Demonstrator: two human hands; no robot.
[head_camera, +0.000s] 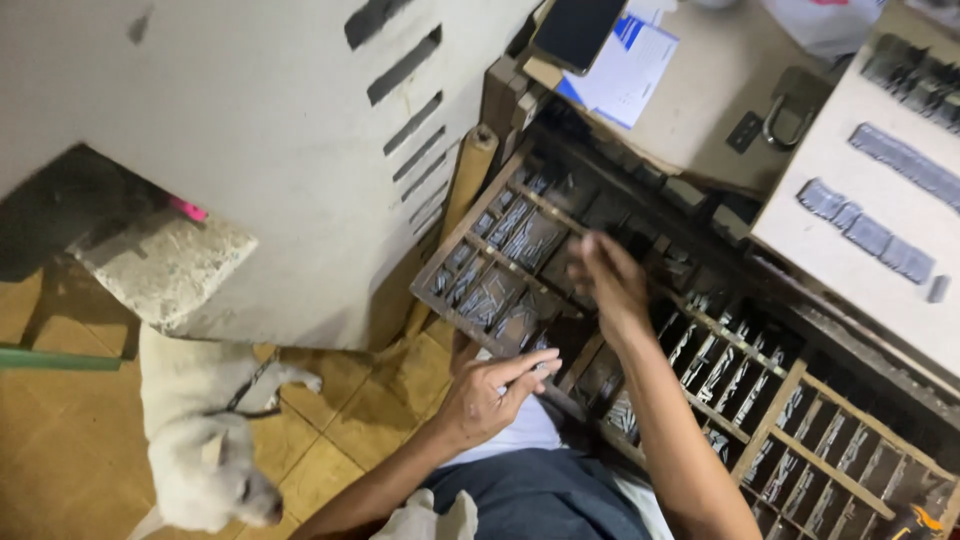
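Fingers (590, 262) of right hand (608, 283) hover over type case (520, 262) compartments.

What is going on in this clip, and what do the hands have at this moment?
A seated person works at a wooden tray split into many small compartments of little metal pieces. The right hand, blurred, reaches over the compartments near the tray's middle. The left hand is held at the tray's near edge, fingers pinched on something small that cannot be made out. A white dog stands on the tiled floor at the left.
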